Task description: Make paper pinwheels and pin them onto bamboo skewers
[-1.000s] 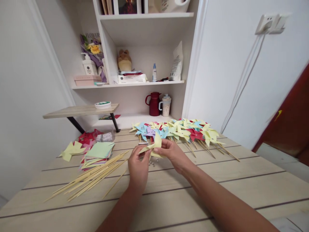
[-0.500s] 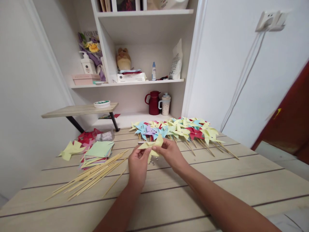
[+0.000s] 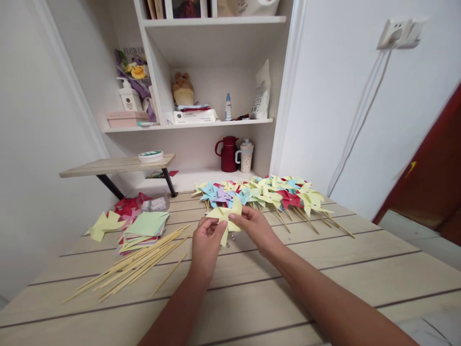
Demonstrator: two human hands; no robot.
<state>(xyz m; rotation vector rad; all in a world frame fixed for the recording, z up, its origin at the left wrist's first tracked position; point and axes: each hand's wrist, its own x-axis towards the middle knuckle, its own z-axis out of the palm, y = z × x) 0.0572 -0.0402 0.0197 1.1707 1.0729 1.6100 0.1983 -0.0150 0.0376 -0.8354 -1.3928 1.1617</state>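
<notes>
Left hand (image 3: 206,244) and right hand (image 3: 254,225) both pinch the pale yellow folded paper pinwheel (image 3: 225,216), held just above the light wooden slatted table (image 3: 324,269); thin paper looks light, floppy, easy to crease, best gripped at the centre; bamboo skewer pile (image 3: 133,264) left, finished pinwheel row (image 3: 266,192) behind, bare table near

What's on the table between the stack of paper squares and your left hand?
In the head view, the loose bamboo skewers lie fanned between the paper stack and the left hand.
</notes>
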